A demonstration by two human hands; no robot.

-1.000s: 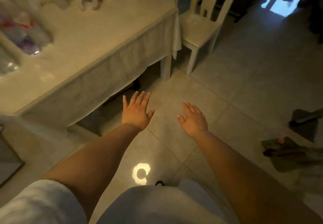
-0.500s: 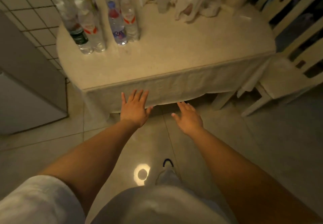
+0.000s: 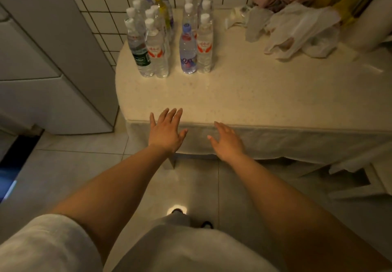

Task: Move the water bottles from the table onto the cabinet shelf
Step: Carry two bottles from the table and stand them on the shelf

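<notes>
Off to the left of both hands stands a tall grey appliance (image 3: 63, 63), well apart from them. The left hand (image 3: 166, 132) reaches forward with fingers spread wide and straight, holding nothing, its fingertips over the near edge of the surface (image 3: 244, 93). The right hand (image 3: 228, 142) hangs beside it, fingers relaxed and slightly apart, also holding nothing, just short of that edge.

The water bottles lie ahead of the hands, at the far left part of the surface against the tiled wall, all upright with their long axes vertical and caps up. They stand in two clusters. The left cluster (image 3: 151, 44) is ahead and slightly left of the left hand; I count about nine there, though the rear ones overlap. The right cluster (image 3: 197, 38) sits ahead between the two hands, with about seven. The left hand looks nearer to both; the coming reach goes forward and a little leftward.

Ahead and to the right of the right hand lies one heap of crumpled plastic bags (image 3: 297, 29).
</notes>
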